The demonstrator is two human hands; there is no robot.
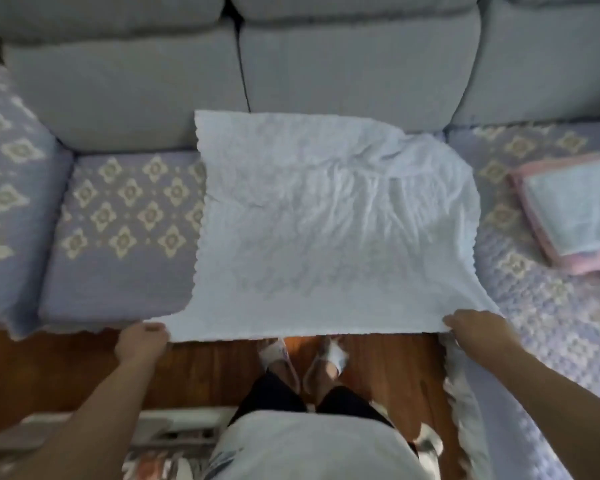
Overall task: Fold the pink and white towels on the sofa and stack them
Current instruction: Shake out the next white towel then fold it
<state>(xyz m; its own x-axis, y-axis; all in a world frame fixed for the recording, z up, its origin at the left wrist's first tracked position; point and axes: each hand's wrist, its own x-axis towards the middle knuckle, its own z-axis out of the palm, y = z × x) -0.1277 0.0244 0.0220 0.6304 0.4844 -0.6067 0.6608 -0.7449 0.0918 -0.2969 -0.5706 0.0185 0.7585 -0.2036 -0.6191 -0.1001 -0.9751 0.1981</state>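
Nearest the viewer, the person stands on a wooden floor (49, 368) in slippers (278, 355), facing the sofa (125, 220).

Left hand (141, 342): fingers curled around the near left corner of the white towel (326, 220), gripping it at the front edge of the seat.

Right hand (475, 329): fingers curled over the near right corner of the same towel, gripping it.

The two hands are well apart, and the near edge of the towel runs taut between them, held just off the front of the seat cushion.

The white towel lies spread open across the middle seat. Its surface is wrinkled, with the heaviest creases toward the far right corner. The side edges are scalloped. The far edge touches the base of the grey back cushions (354, 71).

The seat carries a lilac cover (129, 265) with a cream diamond-flower pattern, visible on both sides of the towel.

On the right seat, well apart from the spread towel, sits a folded stack (568, 216): a pale folded towel lies on top of a pink one, whose edge shows beneath it.
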